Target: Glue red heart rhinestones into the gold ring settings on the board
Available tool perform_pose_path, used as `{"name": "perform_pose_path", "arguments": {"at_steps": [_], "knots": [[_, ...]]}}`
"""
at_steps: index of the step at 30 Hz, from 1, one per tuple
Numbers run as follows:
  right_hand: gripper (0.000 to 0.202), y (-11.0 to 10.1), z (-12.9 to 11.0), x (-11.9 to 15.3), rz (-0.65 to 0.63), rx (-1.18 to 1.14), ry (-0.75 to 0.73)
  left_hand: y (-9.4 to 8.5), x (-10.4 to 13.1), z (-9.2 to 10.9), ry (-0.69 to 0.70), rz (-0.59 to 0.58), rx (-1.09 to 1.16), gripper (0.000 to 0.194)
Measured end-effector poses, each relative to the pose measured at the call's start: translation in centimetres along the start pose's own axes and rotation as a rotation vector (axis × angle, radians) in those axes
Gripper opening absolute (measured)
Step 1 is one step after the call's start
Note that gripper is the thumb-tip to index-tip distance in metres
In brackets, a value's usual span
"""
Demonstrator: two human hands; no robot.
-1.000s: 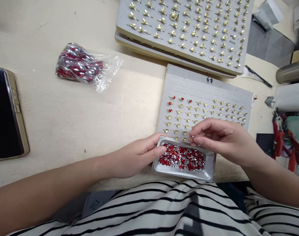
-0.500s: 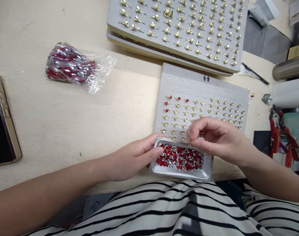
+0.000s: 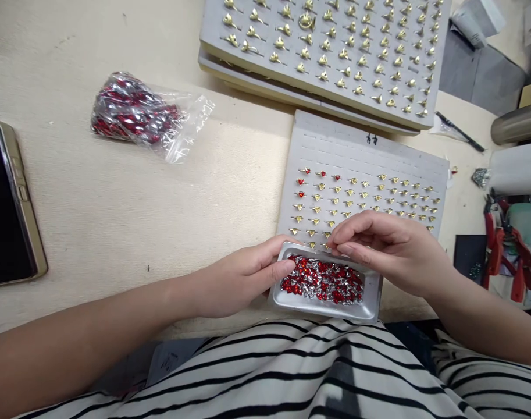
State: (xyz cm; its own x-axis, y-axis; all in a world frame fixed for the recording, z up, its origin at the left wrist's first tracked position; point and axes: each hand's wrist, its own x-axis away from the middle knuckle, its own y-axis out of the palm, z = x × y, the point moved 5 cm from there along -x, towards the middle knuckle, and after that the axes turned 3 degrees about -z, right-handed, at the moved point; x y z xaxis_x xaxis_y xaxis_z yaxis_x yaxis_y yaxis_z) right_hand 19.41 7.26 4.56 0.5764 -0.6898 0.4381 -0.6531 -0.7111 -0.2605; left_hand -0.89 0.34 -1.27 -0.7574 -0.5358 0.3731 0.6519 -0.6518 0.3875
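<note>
My left hand [image 3: 252, 273] grips the left end of a metal tray [image 3: 326, 311], its thumb over the rim. Red and silver stones [image 3: 321, 280] lie heaped in the tray. Over the tray's back right rim is my right hand [image 3: 378, 247], thumb and index finger pinched together; whatever is between the fingertips is too small to make out. Behind the hands lies a grey foam board [image 3: 335, 139] with rows of gold rings. Several rings at its upper left carry red stones [image 3: 300, 182]; the other visible ones look plain gold. My right hand hides some of the rings.
A bag of red and silver stones [image 3: 134, 113] lies at the left, with a phone [image 3: 6, 203] at the far left. Stacked ring boards [image 3: 326, 96] stand behind. Red-handled pliers [image 3: 501, 256], a black pen [image 3: 459, 131] and rolls [image 3: 522, 167] are on the right.
The whole view has shifted slightly, so things appear further right. My right hand's fingertips have moved slightly left and down relative to the tray. My left hand keeps its grip.
</note>
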Motion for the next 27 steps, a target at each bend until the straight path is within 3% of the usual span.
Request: {"name": "perform_pose_path", "arguments": {"at_steps": [4, 20, 27], "knots": [[0.013, -0.01, -0.04, -0.2, 0.034, -0.029, -0.01, 0.04, 0.03, 0.02, 0.001, -0.007, 0.001, 0.045], [0.013, -0.18, -0.52, -0.43, 0.066, 0.226, -0.101, 0.05, 0.03, 0.01, -0.002, -0.001, -0.006, 0.046], [0.013, 0.17, -0.42, -0.7, 0.044, 0.048, -0.008, 0.06, 0.08, -0.08, -0.002, -0.003, -0.007, 0.046]]}}
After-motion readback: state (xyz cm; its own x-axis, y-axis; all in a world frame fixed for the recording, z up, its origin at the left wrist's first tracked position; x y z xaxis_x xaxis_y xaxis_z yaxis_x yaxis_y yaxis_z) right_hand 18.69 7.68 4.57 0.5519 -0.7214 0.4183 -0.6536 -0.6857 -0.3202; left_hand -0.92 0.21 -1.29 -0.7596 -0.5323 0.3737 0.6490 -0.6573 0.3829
